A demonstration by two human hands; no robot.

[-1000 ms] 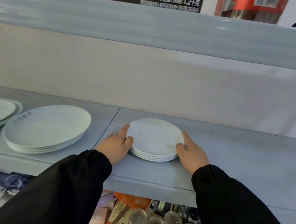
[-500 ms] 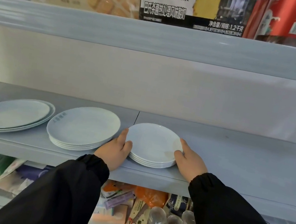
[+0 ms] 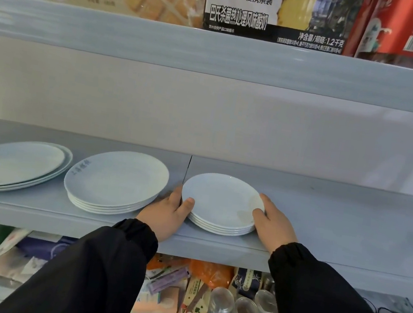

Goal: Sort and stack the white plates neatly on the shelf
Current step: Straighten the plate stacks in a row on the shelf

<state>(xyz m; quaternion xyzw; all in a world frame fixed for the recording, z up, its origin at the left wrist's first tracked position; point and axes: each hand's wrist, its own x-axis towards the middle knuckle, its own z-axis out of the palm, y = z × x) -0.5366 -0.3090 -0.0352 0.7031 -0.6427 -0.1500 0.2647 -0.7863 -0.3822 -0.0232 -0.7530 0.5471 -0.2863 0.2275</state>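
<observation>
The small plate stack (image 3: 222,204) sits near the front edge of the grey shelf (image 3: 337,231), just right of its seam; the left hand (image 3: 167,213) and right hand (image 3: 274,225) clasp its opposite rims, thumbs on top; a larger plate stack (image 3: 116,181) lies just beside it to the left.

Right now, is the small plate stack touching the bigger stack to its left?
Apart. The head view shows bare shelf and the left hand between small stack and bigger stack.
</observation>
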